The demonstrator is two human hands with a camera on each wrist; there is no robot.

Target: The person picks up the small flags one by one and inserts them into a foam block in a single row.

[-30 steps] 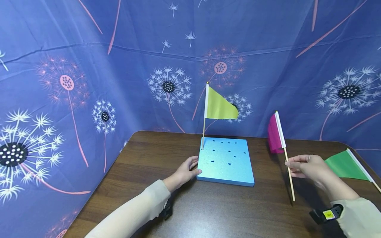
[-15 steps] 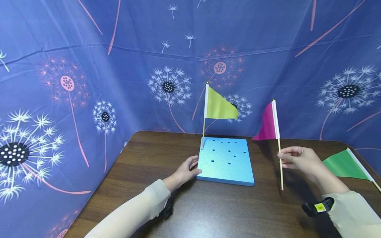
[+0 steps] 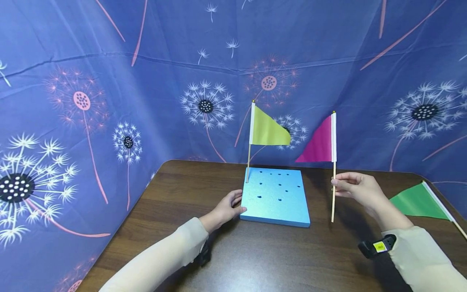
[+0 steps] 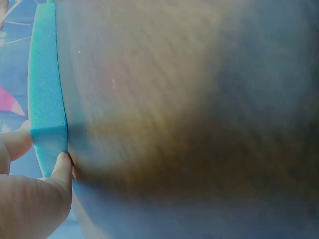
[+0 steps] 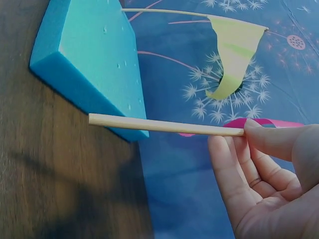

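A blue foam block (image 3: 275, 211) with several small holes in its top lies on the wooden table. My left hand (image 3: 228, 207) holds the block by its left edge, thumb near the front corner. A yellow-green flag (image 3: 268, 129) stands in a hole at the block's back left. Right of the block, my right hand (image 3: 359, 188) pinches the wooden stick of a magenta flag (image 3: 321, 142) between thumb and fingers. The flag is nearly upright with its cloth toward the left. In the right wrist view, the bare end of its stick (image 5: 144, 123) overlaps the block's edge.
A green flag (image 3: 423, 200) lies on the table (image 3: 204, 178) at the far right, beyond my right forearm. Behind the table hangs a blue cloth (image 3: 160, 97) with a dandelion pattern.
My right hand has moved left and up, bringing the magenta flag closer to the block and from tilted to nearly upright. My left hand and the block have stayed in place.
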